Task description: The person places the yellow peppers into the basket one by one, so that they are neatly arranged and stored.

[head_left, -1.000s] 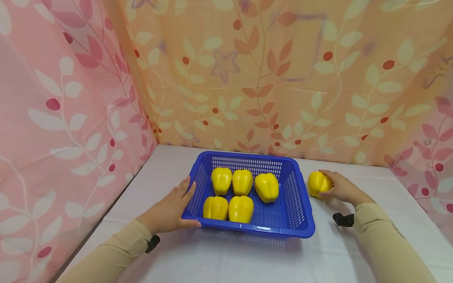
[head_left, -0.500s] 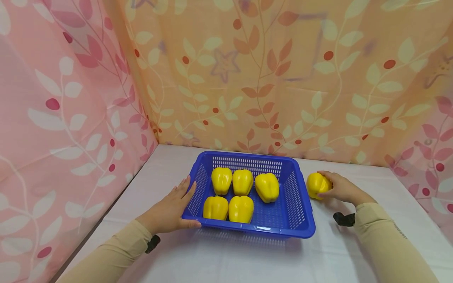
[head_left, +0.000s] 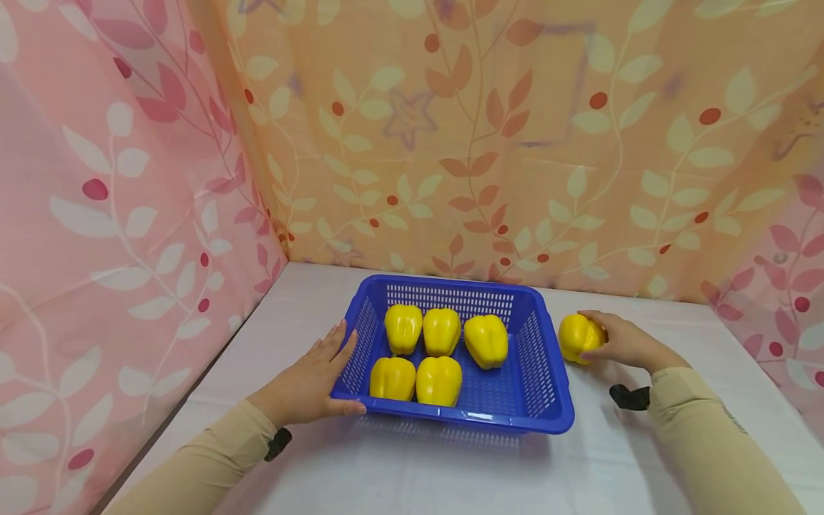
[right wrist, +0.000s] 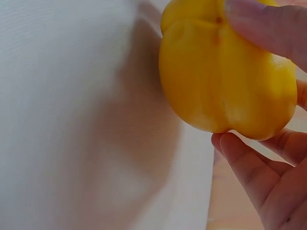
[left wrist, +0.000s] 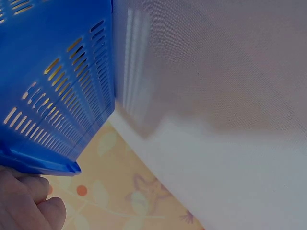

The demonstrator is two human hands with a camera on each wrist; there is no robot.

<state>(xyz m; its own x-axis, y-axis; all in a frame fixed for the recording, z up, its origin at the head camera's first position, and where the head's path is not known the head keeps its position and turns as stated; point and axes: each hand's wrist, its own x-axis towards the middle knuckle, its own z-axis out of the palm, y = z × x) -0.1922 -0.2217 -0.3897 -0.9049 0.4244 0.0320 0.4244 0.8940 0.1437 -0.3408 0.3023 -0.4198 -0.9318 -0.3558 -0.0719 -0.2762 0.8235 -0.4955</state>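
Observation:
A blue plastic basket (head_left: 476, 411) stands on the table, holding several yellow bell peppers (head_left: 440, 381) in two rows. My left hand (head_left: 309, 380) rests at its left front corner, fingers spread along the left side and thumb against the front rim. In the left wrist view, curled-looking fingertips (left wrist: 41, 201) show right at the basket's rim. Right of the basket, my right hand (head_left: 624, 343) grips another yellow bell pepper (head_left: 576, 339). The right wrist view shows that bell pepper (right wrist: 216, 81) between the thumb on one side and the fingers on the other, close over the table.
A white cloth covers the table (head_left: 450, 476). Patterned curtains (head_left: 412, 179) hang along the back and both sides. The basket's raised right wall (head_left: 548, 357) lies between the gripped pepper and the peppers inside.
The gripped bell pepper has shifted very slightly toward the basket and the viewer, and the right forearm a little rightward. My left hand, the basket and its peppers look unchanged.

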